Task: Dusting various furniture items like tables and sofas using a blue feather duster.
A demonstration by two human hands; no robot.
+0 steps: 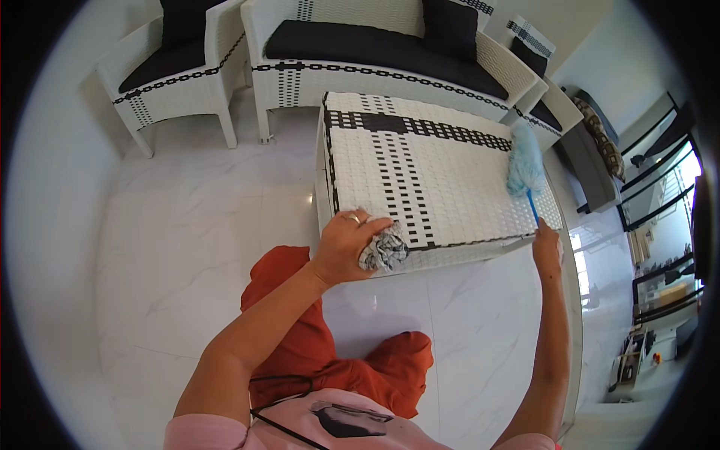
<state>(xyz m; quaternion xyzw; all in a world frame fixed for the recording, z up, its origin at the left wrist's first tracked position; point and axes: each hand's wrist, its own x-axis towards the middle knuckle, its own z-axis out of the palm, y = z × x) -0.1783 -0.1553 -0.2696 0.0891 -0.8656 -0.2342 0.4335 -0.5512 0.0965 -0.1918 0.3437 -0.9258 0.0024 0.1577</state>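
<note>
A low white woven table (461, 174) with black checkered bands stands in front of me. Bunched in my left hand (346, 244) is a crumpled black-and-white cloth (385, 248), held at the table's near left corner. My right hand (547, 253) grips the blue handle of a duster (526, 163) by the near right corner. The duster's fluffy light-blue head lies over the right end of the tabletop. A ring shows on a finger of my left hand.
Behind the table is a white woven sofa (337, 81) with a black seat cushion (371, 45). A matching armchair (185, 95) stands at the left, and another (557, 107) at the right. A grey upholstered seat (588, 160) is farther right. The floor (185, 236) is glossy marble-look tile.
</note>
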